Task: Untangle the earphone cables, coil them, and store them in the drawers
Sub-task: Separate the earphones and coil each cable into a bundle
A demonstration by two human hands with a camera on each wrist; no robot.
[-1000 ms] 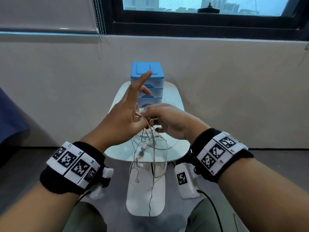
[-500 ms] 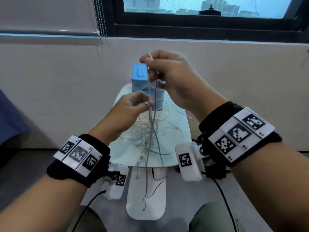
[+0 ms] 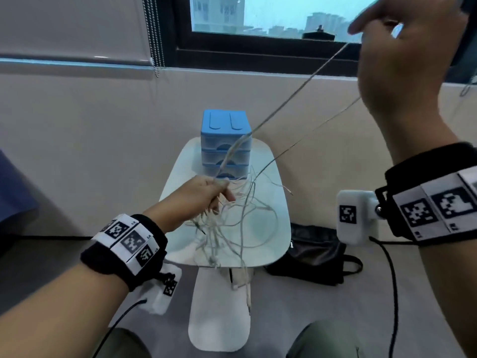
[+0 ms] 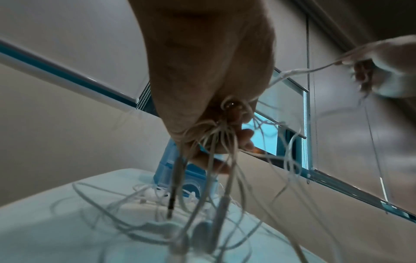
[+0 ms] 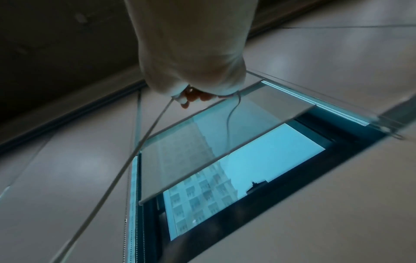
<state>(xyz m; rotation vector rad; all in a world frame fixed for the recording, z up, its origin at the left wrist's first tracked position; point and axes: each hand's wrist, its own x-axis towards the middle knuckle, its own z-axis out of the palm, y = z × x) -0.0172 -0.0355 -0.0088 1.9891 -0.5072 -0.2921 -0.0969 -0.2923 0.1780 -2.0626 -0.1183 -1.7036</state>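
No text is legible in any view

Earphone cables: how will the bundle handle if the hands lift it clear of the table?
Probably floppy: the earphone cables droop in loose loops from the left hand. Likely light, since a pinch by the right hand draws strands taut. Apt to snag, because loops cross over the table.

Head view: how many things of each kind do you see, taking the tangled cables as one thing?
Hands: 2, left hand and right hand
Cable tangle: 1
Blue drawer unit: 1
White table: 1
Black bag: 1
Total: 6
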